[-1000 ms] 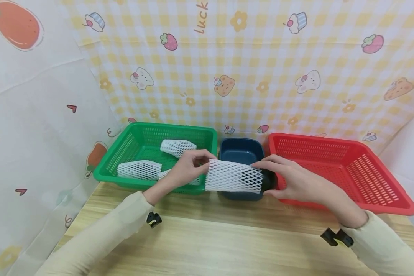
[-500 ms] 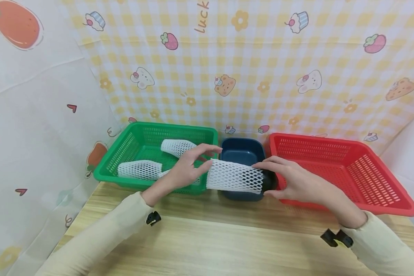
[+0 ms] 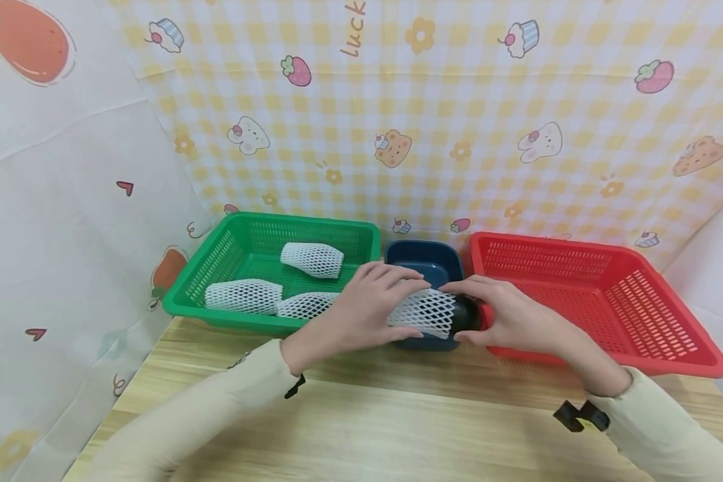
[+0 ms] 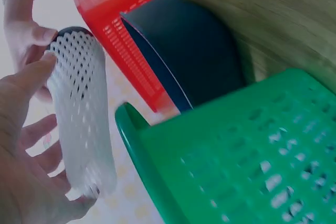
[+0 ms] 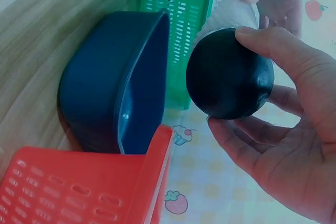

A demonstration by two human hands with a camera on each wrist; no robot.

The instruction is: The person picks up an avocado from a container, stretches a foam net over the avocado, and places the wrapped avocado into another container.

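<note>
My right hand [image 3: 512,318] holds a smooth, black, rounded object [image 5: 226,77] by its exposed end, thumb on one side and fingers on the other. A white foam net sleeve [image 3: 428,313] covers the rest of it, pointing left. My left hand [image 3: 364,308] wraps round the sleeve from the left, with the thumb near the black object in the left wrist view. Both hands are above the dark blue bin [image 3: 424,249]. The covered part's shape is hidden under the net.
At left stands a green basket [image 3: 301,219] with several white foam net pieces [image 3: 244,296] lying in it. A red basket [image 3: 596,242] stands at right. All containers sit on a wooden table [image 3: 361,428] before a patterned cloth [image 3: 458,100].
My left hand loosened from the sleeve's left end, then moved right along it and closed round it nearer the black object. My right hand keeps its hold, almost unmoved.
</note>
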